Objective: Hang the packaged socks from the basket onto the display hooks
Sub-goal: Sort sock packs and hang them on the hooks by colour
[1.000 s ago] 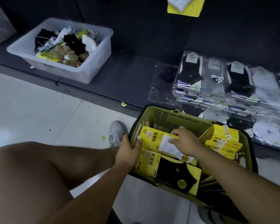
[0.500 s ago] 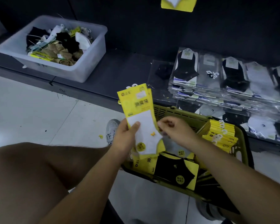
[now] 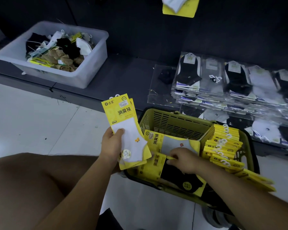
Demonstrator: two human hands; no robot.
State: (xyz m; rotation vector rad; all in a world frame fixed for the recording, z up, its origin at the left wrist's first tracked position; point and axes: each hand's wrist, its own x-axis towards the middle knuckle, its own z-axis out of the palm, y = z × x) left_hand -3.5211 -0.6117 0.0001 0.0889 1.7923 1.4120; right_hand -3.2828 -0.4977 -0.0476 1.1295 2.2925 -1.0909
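My left hand (image 3: 112,145) grips a small stack of yellow sock packs (image 3: 123,123) with white socks, held upright just left of the olive-green basket (image 3: 176,120). Down inside the basket, my right hand (image 3: 181,159) pinches the edge of a grey-sock pack (image 3: 171,141) that lies on top. A black-sock pack (image 3: 181,178) lies beneath my wrist. A row of yellow packs (image 3: 223,146) stands on edge at the basket's right side. One yellow pack (image 3: 179,5) hangs on the dark display wall at the top.
A translucent bin (image 3: 90,67) of loose socks sits on the dark low shelf (image 3: 123,75) at the left. Stacks of clear-wrapped socks (image 3: 231,87) cover the shelf at the right. My bare knee (image 3: 32,183) fills the lower left above the white tiled floor (image 3: 32,122).
My right hand has let go of the packs held by my left and dropped back into the basket onto the grey-sock pack. My left hand keeps the white-sock packs raised.
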